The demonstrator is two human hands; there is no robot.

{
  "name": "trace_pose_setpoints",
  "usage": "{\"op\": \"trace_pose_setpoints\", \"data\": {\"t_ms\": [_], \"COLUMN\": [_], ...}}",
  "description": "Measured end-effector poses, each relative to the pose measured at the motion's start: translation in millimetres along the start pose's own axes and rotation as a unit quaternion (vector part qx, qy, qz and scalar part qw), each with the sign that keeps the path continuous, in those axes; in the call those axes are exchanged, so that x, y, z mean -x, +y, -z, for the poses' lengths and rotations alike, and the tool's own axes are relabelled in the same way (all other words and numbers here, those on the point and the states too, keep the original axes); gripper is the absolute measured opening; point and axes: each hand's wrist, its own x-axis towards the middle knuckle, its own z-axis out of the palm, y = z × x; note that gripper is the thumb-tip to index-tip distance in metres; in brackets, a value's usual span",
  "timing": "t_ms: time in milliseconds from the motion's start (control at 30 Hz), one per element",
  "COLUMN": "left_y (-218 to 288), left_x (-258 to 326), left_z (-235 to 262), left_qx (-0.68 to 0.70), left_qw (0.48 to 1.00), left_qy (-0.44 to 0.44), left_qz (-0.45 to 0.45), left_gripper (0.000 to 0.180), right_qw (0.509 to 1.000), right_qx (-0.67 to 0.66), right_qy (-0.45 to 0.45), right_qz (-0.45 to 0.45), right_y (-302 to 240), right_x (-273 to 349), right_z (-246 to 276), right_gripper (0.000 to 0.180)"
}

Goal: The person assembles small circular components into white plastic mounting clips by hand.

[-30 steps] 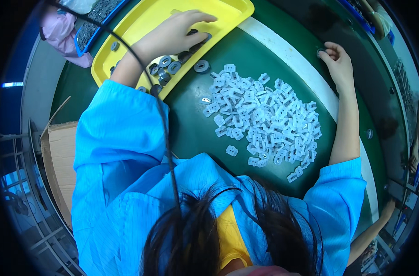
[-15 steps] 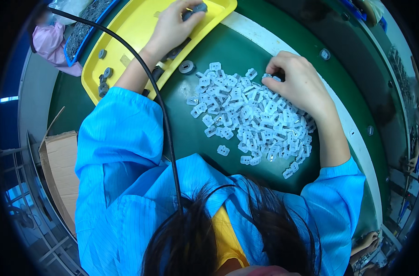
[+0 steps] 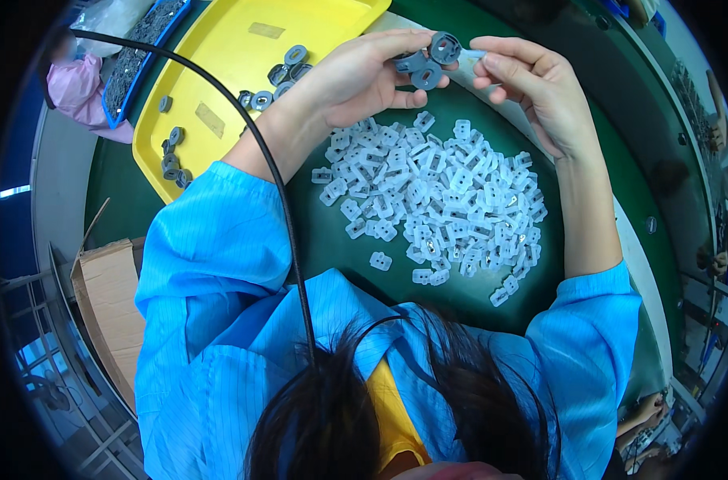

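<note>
Several grey round plastic parts (image 3: 428,74) rest in my left hand (image 3: 356,78), its fingers curled beneath and around them at the far edge of the work surface. Close to them, on the right, my right hand (image 3: 536,90) pinches a small translucent white plastic piece (image 3: 473,54) between thumb and forefinger. That piece is partly covered by the fingertips. Below both hands lies a heap of similar white plastic pieces (image 3: 452,188), each with small slots.
A yellow tray (image 3: 216,60) at the far left holds more grey round parts (image 3: 262,100). Beyond it stands a blue bin (image 3: 144,60) of small dark parts, near a person's pink sleeve (image 3: 76,88). A black cable (image 3: 260,128) crosses over my left arm; a cardboard box (image 3: 112,304) stands left.
My left hand has come right from over the yellow tray with several grey round parts. My right hand has risen from the heap with a white piece, and the hands are now close together.
</note>
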Motion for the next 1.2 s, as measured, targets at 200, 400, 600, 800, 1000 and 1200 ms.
{"op": "trace_pose_setpoints", "data": {"t_ms": [200, 400, 600, 800, 1000, 1200], "left_y": [-1.0, -4.5, -7.9, -14.2, -5.0, -8.9], "left_x": [1.0, 5.5, 3.6, 2.8, 1.1, 0.2], "left_z": [-12.3, -11.3, -19.9, -16.4, -7.6, -18.8], "left_qx": [-0.002, -0.034, -0.118, -0.224, -0.32, -0.126], "left_qw": [1.0, 0.999, 0.991, 0.968, 0.936, 0.986], "left_qy": [0.015, 0.035, 0.064, 0.029, -0.031, 0.062], "left_qz": [0.003, 0.007, -0.025, -0.11, -0.144, -0.087], "left_gripper": [0.028, 0.024, 0.022, 0.026, 0.028, 0.027], "right_qw": [0.933, 0.917, 0.939, 0.977, 0.99, 0.905], "right_qx": [0.284, 0.329, 0.293, 0.196, 0.139, 0.366], "right_qy": [0.123, 0.097, 0.097, 0.064, -0.017, 0.119], "right_qz": [0.182, 0.202, 0.152, 0.063, -0.01, 0.184], "right_y": [8.6, 3.6, 6.4, 9.5, 0.1, 5.7], "right_x": [-0.1, 5.2, 0.8, 1.7, 4.1, 8.6], "right_z": [-22.9, -26.7, -18.6, -13.6, -10.7, -28.5], "right_gripper": [0.012, 0.014, 0.016, 0.02, 0.017, 0.018]}}
